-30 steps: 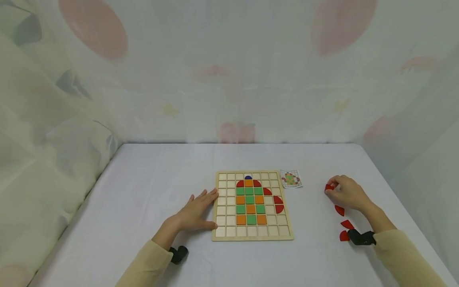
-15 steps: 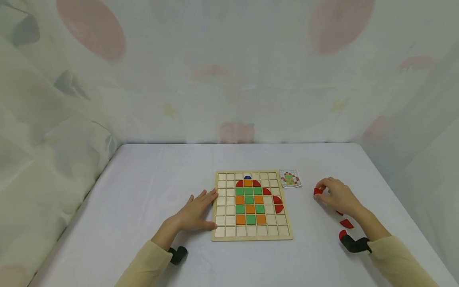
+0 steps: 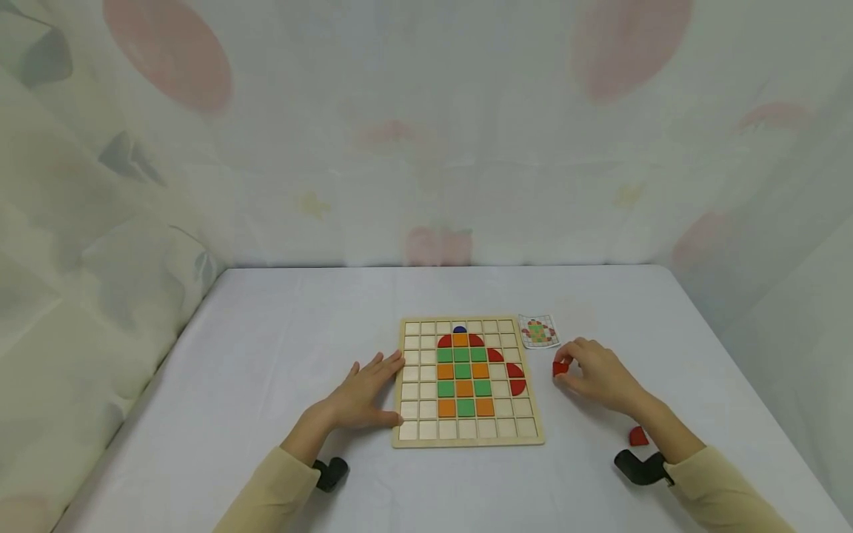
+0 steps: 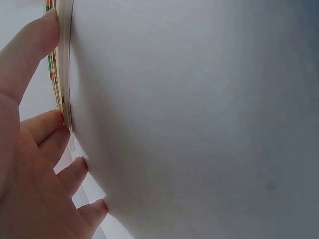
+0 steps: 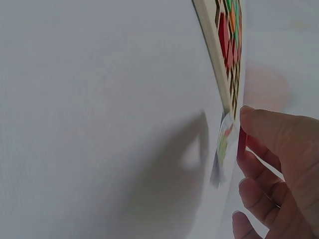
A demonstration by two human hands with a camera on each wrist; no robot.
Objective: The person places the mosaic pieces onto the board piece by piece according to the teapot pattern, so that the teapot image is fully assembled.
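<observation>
A wooden grid board (image 3: 469, 443) lies on the table, with green and orange square tiles, red quarter-round tiles and a blue half-round tile set in its cells. My left hand (image 3: 363, 396) is spread, its thumb and fingertips touching the board's left edge; the left wrist view shows the same contact. Right of the board, my right hand (image 3: 603, 376) pinches a red tile (image 3: 560, 369) between thumb and fingers. The right wrist view shows that tile (image 5: 242, 144) edge-on, above the table and apart from the board.
A small picture card (image 3: 538, 332) with a coloured grid pattern lies at the board's upper right corner. One loose red quarter-round tile (image 3: 638, 436) is near my right wrist; my forearm may hide others. Black wrist cameras (image 3: 641, 469) sit at both cuffs.
My right hand has carried the red tile leftward and slightly nearer me, from the right of the table to close beside the board. My left hand stays in place.
</observation>
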